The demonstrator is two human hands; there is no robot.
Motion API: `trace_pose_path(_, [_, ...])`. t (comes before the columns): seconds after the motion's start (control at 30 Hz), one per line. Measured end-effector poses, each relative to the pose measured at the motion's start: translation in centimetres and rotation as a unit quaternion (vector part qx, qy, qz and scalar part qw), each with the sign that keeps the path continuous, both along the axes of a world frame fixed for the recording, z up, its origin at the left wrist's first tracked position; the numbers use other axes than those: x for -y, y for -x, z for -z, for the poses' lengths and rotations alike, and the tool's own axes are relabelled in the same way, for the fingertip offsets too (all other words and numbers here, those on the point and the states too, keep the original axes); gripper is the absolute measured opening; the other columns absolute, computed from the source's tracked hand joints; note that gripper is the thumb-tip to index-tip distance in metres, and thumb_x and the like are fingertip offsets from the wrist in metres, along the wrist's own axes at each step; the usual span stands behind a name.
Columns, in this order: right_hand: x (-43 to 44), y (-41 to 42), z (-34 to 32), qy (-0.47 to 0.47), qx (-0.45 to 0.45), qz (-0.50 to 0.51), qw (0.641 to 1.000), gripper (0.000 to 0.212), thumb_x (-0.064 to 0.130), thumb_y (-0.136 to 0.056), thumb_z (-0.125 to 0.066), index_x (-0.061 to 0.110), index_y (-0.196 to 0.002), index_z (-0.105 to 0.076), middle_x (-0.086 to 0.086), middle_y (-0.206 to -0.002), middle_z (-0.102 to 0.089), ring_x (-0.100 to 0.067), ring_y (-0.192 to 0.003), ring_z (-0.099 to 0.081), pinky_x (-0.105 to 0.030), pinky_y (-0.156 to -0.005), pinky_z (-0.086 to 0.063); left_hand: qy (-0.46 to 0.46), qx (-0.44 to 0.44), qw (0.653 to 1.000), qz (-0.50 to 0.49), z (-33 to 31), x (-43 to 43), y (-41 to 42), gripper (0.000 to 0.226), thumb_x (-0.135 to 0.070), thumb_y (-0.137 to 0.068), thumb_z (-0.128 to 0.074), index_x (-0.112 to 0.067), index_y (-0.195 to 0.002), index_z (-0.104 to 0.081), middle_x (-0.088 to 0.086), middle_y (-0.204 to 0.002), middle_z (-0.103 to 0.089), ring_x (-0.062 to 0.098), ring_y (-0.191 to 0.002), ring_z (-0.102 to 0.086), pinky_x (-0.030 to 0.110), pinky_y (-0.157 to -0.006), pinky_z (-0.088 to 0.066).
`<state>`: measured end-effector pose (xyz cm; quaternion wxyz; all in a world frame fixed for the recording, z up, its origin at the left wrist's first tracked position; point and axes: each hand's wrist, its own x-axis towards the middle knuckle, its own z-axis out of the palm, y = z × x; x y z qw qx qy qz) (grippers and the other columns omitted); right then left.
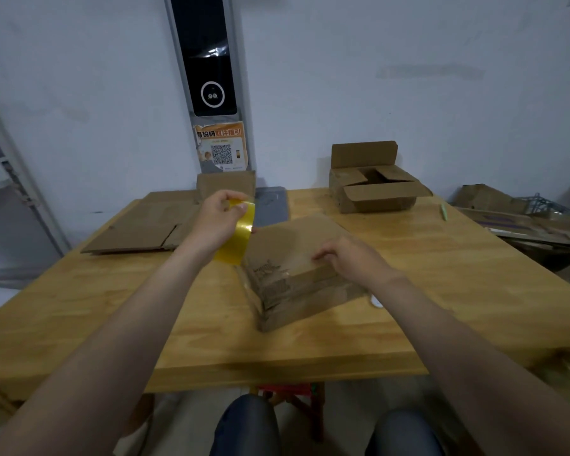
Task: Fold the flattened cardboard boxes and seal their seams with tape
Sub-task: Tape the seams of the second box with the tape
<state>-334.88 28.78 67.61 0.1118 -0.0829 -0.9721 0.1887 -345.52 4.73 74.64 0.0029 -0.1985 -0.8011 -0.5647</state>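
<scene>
Seen from above, 2 bare arms reach over a wooden bench (112, 324). The left hand (214, 222) grips a yellow tape roll (241, 232), fingers curled round it, touching the far left corner of a closed box (293, 281) at the bench's middle. The right hand (352, 261) lies on the box's top with bent fingers; blur hides whether they grip. Flat boxes (139, 232) lie at the far left corner, and 1 open box (375, 192) sits near the far right corner.
</scene>
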Motion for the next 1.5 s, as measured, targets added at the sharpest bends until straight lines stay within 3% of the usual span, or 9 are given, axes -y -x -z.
trace_pose_path(0.2, [0.7, 0.6, 0.1, -0.026, -0.014, 0.002, 1.0, 0.04, 0.015, -0.102, -0.046, 0.042, -0.109, -0.075, 0.011, -0.124, -0.069, -0.02, -0.119, -0.057, -0.044, -0.097, -0.051, 0.016, 0.001, 0.999, -0.035, 2.2, 3.1, 0.4, 0.01, -0.025, -0.1, -0.062, -0.034, -0.103, -0.066, 0.003, -0.119, -0.065, 0.021, -0.104, -0.062, 0.034, -0.08, -0.049])
trace_pose_path(0.33, [1.9, -0.3, -0.4, -0.077, -0.039, -0.003, 0.996, 0.036, 0.014, -0.102, -0.05, 0.036, -0.119, -0.073, 0.009, -0.134, -0.061, -0.028, -0.127, -0.043, -0.049, -0.102, -0.046, 0.031, 0.04, 0.998, -0.032, 4.6, 4.2, 0.4, 0.011, -0.037, -0.089, -0.063, -0.038, -0.099, -0.068, 0.004, -0.119, -0.07, 0.032, -0.108, -0.069, 0.055, -0.099, -0.053])
trace_pose_path(0.57, [6.6, -2.3, -1.1, -0.094, -0.071, -0.003, 0.993, 0.024, 0.033, -0.1, -0.057, 0.035, -0.119, -0.072, 0.008, -0.126, -0.061, -0.026, -0.123, -0.043, -0.044, -0.102, -0.044, 0.019, 0.044, 0.998, -0.036, 6.7, 4.8, -0.6, 0.01, -0.032, -0.096, -0.062, -0.039, -0.1, -0.068, 0.001, -0.121, -0.065, 0.032, -0.108, -0.069, 0.055, -0.099, -0.053])
trace_pose_path(0.77, [6.5, -4.8, 0.5, 0.026, -0.059, 0.085, 0.994, 0.021, 0.03, -0.098, -0.058, 0.032, -0.115, -0.068, 0.006, -0.102, -0.069, -0.022, -0.099, -0.066, -0.042, -0.083, -0.057, 0.051, -0.082, 0.995, -0.004, 5.9, 4.8, -0.9, 0.014, -0.026, -0.102, -0.058, -0.033, -0.111, -0.066, -0.001, -0.106, -0.059, 0.02, -0.099, -0.057, 0.034, -0.076, -0.046])
trace_pose_path(1.0, [6.4, -6.8, 3.4, 0.201, 0.121, 0.087, 0.968, 0.057, 0.042, -0.1, -0.058, 0.031, -0.15, -0.033, -0.005, -0.12, -0.06, -0.019, -0.081, -0.064, -0.036, -0.07, -0.053, 0.181, -0.15, 0.967, 0.1, 5.0, 1.4, -0.9, 0.012, -0.028, -0.106, -0.054, -0.035, -0.115, -0.058, 0.0, -0.122, -0.039, 0.019, -0.107, -0.048, 0.033, -0.087, -0.038])
trace_pose_path(1.17, [6.0, -7.0, 4.6, 0.249, 0.121, 0.074, 0.958, 0.072, 0.043, -0.099, -0.061, 0.032, -0.159, -0.023, -0.006, -0.153, -0.047, -0.024, -0.127, -0.057, -0.04, -0.1, -0.051, 0.286, -0.151, 0.939, 0.116, 5.7, 0.5, -0.4, 0.013, -0.028, -0.107, -0.051, -0.033, -0.117, -0.057, -0.003, -0.124, -0.036, 0.02, -0.107, -0.046, 0.035, -0.084, -0.036])
trace_pose_path(1.33, [5.8, -6.2, 5.0, 0.323, 0.098, 0.062, 0.939, 0.083, 0.035, -0.099, -0.063, 0.041, -0.162, -0.009, 0.007, -0.167, -0.024, -0.024, -0.131, -0.055, -0.039, -0.093, -0.054, 0.276, -0.151, 0.944, 0.1, 5.9, 0.9, -0.1, 0.013, -0.031, -0.107, -0.051, -0.032, -0.118, -0.057, -0.003, -0.122, -0.036, 0.018, -0.103, -0.046, 0.034, -0.081, -0.035])
trace_pose_path(1.4, [5.7, -5.2, 4.9, 0.364, 0.082, 0.063, 0.926, 0.083, 0.029, -0.1, -0.063, 0.039, -0.162, -0.009, 0.008, -0.166, -0.027, -0.01, -0.125, -0.054, -0.033, -0.089, -0.053, 0.273, -0.151, 0.945, 0.093, 6.0, 1.0, 0.0, 0.013, -0.031, -0.106, -0.052, -0.033, -0.118, -0.057, -0.003, -0.121, -0.037, 0.018, -0.099, -0.049, 0.034, -0.078, -0.036])
trace_pose_path(1.5, [5.0, -3.5, 4.2, 0.416, 0.05, 0.073, 0.905, 0.082, 0.021, -0.1, -0.063, 0.037, -0.162, -0.012, 0.003, -0.164, -0.032, -0.02, -0.14, -0.045, -0.033, -0.094, -0.048, 0.265, -0.14, 0.949, 0.095, 6.0, 1.0, 0.2, 0.014, -0.033, -0.105, -0.054, -0.035, -0.119, -0.058, -0.001, -0.119, -0.039, 0.018, -0.096, -0.051, 0.033, -0.079, -0.037])
